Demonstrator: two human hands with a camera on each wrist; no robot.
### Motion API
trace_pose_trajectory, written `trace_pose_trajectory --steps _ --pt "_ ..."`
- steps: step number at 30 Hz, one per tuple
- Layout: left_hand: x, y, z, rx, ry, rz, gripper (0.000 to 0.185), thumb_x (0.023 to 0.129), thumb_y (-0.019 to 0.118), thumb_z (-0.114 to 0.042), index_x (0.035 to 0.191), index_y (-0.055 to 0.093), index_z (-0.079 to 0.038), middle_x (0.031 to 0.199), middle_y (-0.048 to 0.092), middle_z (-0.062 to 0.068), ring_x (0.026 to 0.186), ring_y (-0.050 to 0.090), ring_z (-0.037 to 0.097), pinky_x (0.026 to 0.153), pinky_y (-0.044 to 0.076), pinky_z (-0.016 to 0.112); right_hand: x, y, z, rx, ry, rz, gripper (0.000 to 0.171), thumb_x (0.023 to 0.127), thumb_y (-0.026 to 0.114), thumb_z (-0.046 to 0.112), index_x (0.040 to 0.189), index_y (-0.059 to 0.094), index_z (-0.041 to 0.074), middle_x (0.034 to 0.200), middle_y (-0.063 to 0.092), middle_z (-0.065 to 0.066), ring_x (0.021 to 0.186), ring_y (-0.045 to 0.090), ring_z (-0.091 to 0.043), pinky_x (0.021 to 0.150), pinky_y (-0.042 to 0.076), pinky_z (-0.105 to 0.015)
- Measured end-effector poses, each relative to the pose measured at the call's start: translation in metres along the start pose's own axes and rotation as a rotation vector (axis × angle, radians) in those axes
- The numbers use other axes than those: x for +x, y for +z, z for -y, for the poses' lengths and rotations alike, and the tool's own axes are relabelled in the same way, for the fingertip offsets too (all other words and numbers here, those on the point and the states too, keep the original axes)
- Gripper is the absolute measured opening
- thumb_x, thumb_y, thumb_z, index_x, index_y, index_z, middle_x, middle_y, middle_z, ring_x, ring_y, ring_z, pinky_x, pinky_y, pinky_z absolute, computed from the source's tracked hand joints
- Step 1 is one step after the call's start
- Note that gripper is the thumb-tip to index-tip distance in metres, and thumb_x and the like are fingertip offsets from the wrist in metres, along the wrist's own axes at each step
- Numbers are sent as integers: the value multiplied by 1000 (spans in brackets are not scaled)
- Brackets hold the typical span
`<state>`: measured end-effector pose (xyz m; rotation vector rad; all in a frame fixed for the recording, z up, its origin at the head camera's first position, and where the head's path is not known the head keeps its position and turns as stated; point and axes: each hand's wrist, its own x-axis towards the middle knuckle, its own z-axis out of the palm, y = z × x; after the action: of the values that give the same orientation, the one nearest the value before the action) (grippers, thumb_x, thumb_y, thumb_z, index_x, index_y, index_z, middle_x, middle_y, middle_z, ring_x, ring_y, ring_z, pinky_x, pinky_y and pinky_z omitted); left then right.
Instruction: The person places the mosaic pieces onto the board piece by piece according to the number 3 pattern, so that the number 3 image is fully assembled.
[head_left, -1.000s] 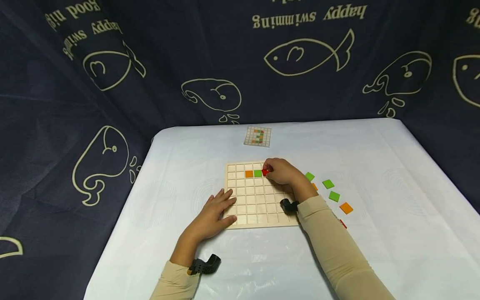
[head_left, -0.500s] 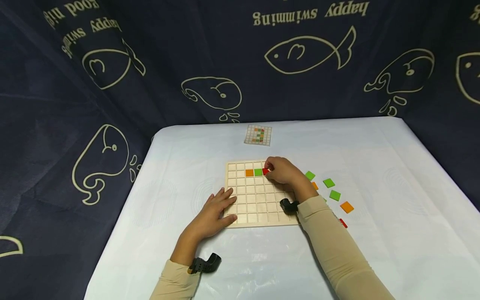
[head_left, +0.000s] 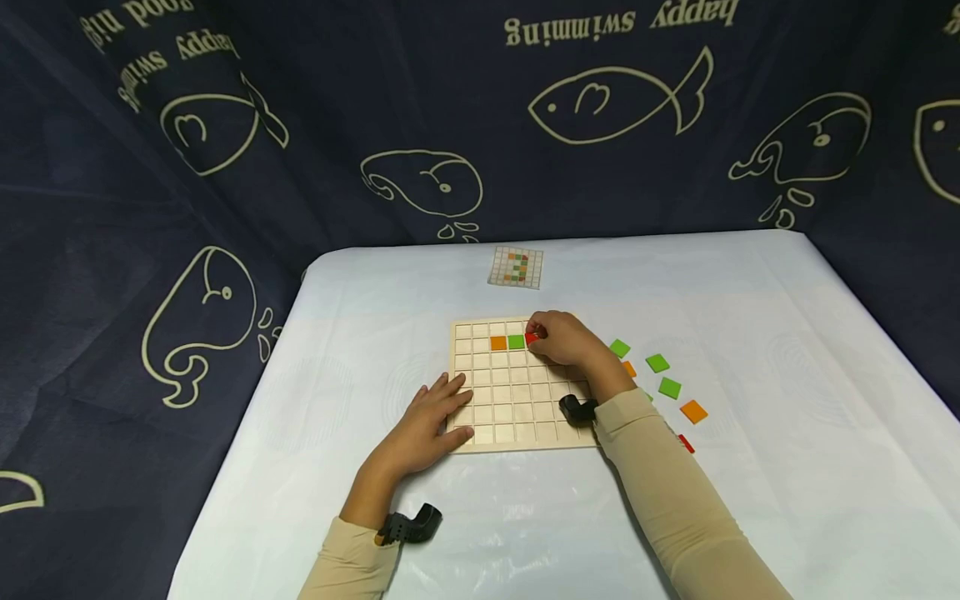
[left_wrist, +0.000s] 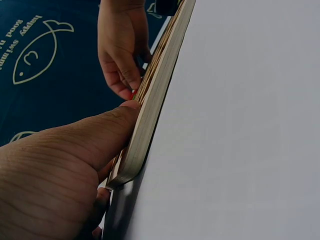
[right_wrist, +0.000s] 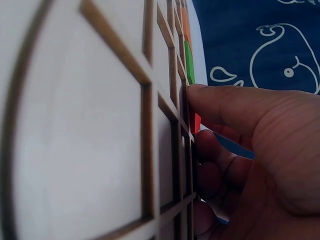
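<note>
A wooden grid board [head_left: 510, 392] lies on the white table. An orange tile [head_left: 498, 343] and a green tile [head_left: 516, 342] sit side by side in its second row from the far edge. Just right of them, my right hand [head_left: 562, 337] holds a red tile [head_left: 532, 338] between thumb and fingers. In the right wrist view, the red tile [right_wrist: 195, 120] shows below the thumb, close against the grid; whether it lies flat in its square is hidden. My left hand [head_left: 426, 425] rests with spread fingers on the board's left edge, its thumb on the near left corner.
Right of the board lie loose tiles: several green ones [head_left: 670, 387], orange ones [head_left: 693, 412] and a red one [head_left: 686, 443], some partly behind the right arm. A small pattern card [head_left: 516, 267] lies beyond the board. A dark fish-print cloth [head_left: 420, 100] hangs behind the table.
The right hand stays at the same square; the red tile sits slightly straighter beside the green one than a second ago. The left hand has not moved, and the head view shifts slightly.
</note>
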<state>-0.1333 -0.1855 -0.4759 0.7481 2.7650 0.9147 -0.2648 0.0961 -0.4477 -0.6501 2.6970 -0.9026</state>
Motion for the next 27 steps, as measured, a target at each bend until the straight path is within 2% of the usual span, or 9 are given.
trace_pose_trajectory --steps 8,15,27 --pt "0 0 1 -5 3 1 61 96 67 -34 147 49 -7 161 29 6 150 13 27 119 8 54 -2 -1 1 35 11 -15 15 91 68 10 103 62 3 84 53 -7 77 47 -24 72 39 -40" --pt "-1 0 0 -7 3 -3 61 96 67 -34 147 49 -7 160 29 7 150 14 27 119 8 55 0 0 0 22 -12 -20 15 90 68 10 102 63 4 79 51 -6 76 47 -23 73 38 -39" --pt "-1 -1 0 -9 6 -12 60 95 68 -33 146 50 -6 160 31 8 150 15 29 118 10 56 -3 0 1 4 -27 4 26 91 69 12 116 64 4 103 63 -10 91 55 -27 84 46 -43"
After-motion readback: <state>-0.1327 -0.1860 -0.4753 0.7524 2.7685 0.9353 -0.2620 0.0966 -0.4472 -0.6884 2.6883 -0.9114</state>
